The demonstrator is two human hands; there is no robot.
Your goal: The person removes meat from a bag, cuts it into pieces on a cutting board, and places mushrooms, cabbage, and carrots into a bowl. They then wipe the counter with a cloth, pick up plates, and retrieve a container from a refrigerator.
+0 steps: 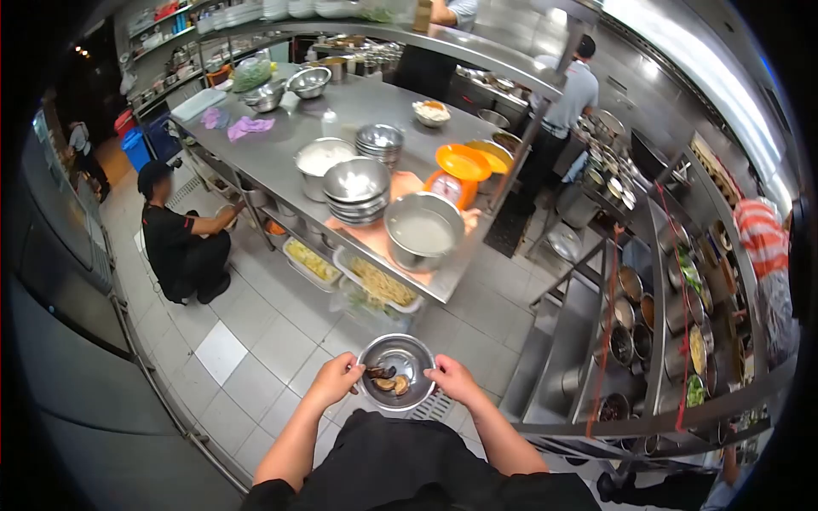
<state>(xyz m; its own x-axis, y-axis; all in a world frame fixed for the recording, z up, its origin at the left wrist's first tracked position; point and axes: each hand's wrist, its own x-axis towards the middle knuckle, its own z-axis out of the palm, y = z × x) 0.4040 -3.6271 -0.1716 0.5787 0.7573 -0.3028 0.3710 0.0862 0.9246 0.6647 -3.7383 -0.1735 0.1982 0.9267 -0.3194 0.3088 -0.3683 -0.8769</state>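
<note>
Between my two hands is a round metal bowl, held out in front of my body above the tiled floor. Several brown pieces of food, some dark and some pale, lie at its bottom left; I cannot make out what they are. My left hand is closed on the bowl's left rim. On the opposite side, my right hand grips the rim with thumb and fingers. Just beyond the bowl, the steel table's corner holds a large pot of cloudy liquid.
On the steel table stand stacked metal bowls and an orange scale. Food tubs sit below it. A person crouches at left; another stands at the far right. Racks of ingredient pots line the right side.
</note>
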